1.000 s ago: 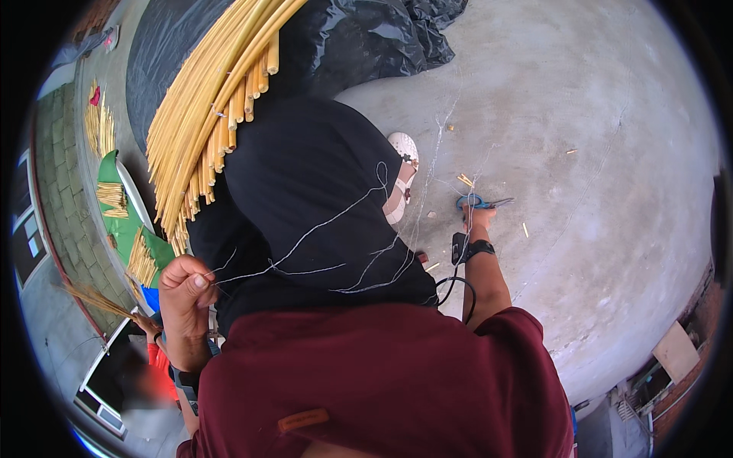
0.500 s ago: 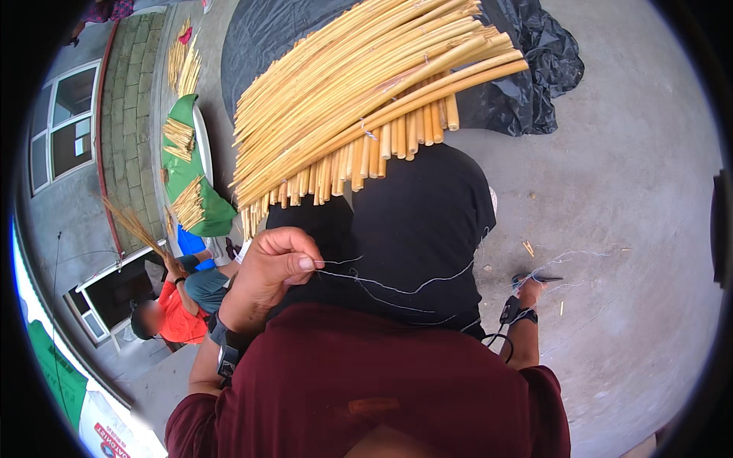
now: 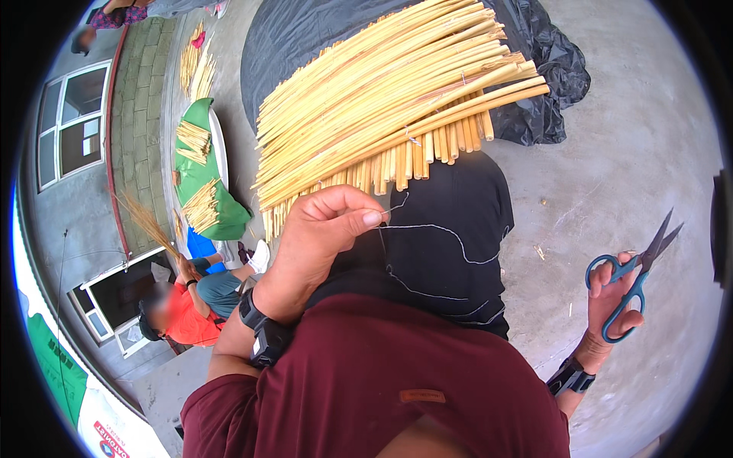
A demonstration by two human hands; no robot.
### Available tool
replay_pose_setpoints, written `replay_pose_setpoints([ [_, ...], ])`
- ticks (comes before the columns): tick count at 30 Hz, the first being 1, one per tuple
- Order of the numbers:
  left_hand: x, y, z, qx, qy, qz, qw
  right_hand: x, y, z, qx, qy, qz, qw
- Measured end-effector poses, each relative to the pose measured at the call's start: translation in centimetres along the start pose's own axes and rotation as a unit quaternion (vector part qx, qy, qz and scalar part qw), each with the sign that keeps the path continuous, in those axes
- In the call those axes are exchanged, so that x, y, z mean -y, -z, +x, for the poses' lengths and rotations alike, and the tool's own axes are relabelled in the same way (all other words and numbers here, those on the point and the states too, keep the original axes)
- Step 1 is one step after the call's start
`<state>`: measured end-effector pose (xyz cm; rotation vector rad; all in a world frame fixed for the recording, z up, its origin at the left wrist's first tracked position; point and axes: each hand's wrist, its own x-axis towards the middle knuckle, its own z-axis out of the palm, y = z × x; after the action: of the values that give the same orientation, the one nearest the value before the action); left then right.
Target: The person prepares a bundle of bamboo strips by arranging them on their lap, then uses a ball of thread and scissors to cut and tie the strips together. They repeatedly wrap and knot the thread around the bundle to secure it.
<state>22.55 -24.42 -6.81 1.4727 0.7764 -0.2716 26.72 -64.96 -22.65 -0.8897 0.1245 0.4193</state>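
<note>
A bundle of yellow reed stalks (image 3: 397, 114) is laid over black sheeting (image 3: 534, 69) — its near ends are hidden behind dark cloth (image 3: 450, 229). A thin white thread (image 3: 427, 229), partly lost against the cloth, is pinched by the left hand (image 3: 321, 237). Blue-handled scissors (image 3: 637, 275) are gripped in the right hand (image 3: 611, 298) — blades parted.

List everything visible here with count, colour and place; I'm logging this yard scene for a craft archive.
reed mat: one, yellow stalks tied side by side, top centre across the lap
thread: one, pale, running over the black cloth
black cloth: one, over the lap
black sheet: one, on concrete behind the mat
reed bundles: several, yellow, on green sheet, left
seated person: one, orange top, lower left
scissors: one, blue handles, right
left hand: fingers pinching the thread
right hand: holding the scissors
</note>
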Motion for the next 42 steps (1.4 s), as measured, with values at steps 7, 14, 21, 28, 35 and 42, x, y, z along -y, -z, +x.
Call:
replay_pose_setpoints([
  [7, 0.2, -0.4, -0.4, 0.015, -0.067, 0.041, 0.997, -2.6, -15.1, 1.9, 0.339, -0.287, -0.145, 0.884],
  [14, 1.2, 0.1, -1.7, 0.026, -0.112, 0.053, 0.992, -3.4, -17.1, 0.7, 0.333, -0.270, -0.184, 0.885],
  [21, 2.1, 0.5, -2.9, 0.040, -0.108, 0.071, 0.991, -4.2, -19.0, -0.8, 0.324, -0.244, -0.194, 0.893],
  [28, 2.9, 1.5, -4.2, 0.050, -0.128, 0.057, 0.989, -4.8, -21.0, -2.5, 0.292, -0.202, -0.255, 0.899],
  [35, 4.1, 2.3, -5.4, 0.076, -0.189, -0.012, 0.979, -6.0, -15.3, -3.4, 0.024, 0.000, -0.062, 0.998],
  [42, 4.6, 3.7, -6.3, 0.109, -0.094, -0.159, 0.977, -17.7, 15.6, -7.2, -0.437, -0.151, -0.302, 0.834],
])
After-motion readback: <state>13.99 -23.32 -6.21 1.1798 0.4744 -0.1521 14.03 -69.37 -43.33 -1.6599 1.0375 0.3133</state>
